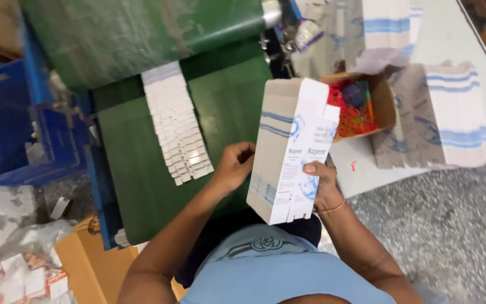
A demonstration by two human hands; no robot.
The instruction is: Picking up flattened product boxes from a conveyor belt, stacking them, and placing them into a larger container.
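Green conveyor belt (pixel 142 169) runs below, with a row of flat white cartons (pixel 177 130) lying on it. Both hands, left hand (pixel 233 166) and right hand (pixel 323 183), clamp a stack of flat cartons (pixel 291 149) held upright above the belt's edge. Looks gathered, not yet bundled; rubber bands (pixel 354 110) sit just beside.

A green conveyor belt (pixel 142 174) carries an overlapping row of flat white cartons (pixel 178 132). To the right, a white tabletop (pixel 451 34) holds stacks of flat grey-and-blue cartons (pixel 440 115) and an open brown cardboard box of coloured rubber bands (pixel 361 107).
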